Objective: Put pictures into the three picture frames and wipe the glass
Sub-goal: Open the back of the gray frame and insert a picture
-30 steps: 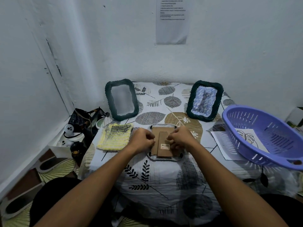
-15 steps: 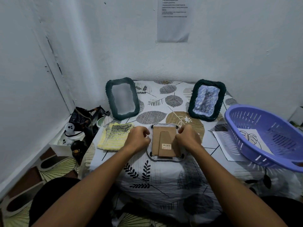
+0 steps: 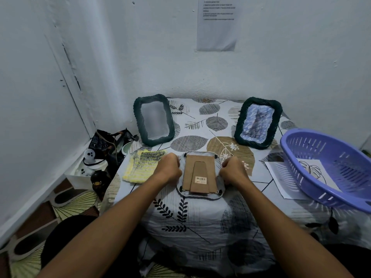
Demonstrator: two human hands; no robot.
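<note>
From the head camera, you have the third picture frame [image 3: 200,175] lying face down on the surface [image 3: 196,217], near its front edge, so its brown cardboard back and folded stand face you and the corner clips are within reach. Your left hand [image 3: 167,169] is curled shut against the frame's left edge and your right hand [image 3: 232,172] is curled shut against its right edge; together they pinch the frame between them, likely to steady it while you work the backing, though your fingertips are hidden, so I cannot tell whether they are on a clip. The two green frames stand upright at the back, probably parked out of your way: the left frame [image 3: 153,120] shows only a pale blank pane, while the right frame [image 3: 258,123] already shows a bluish picture. The yellow cloth [image 3: 143,167] lies just beside your left hand, handy for wiping glass. On your right, a line-drawing print [image 3: 315,171] sits in the purple basket [image 3: 329,169], with another sheet [image 3: 281,177] partly under the basket.
</note>
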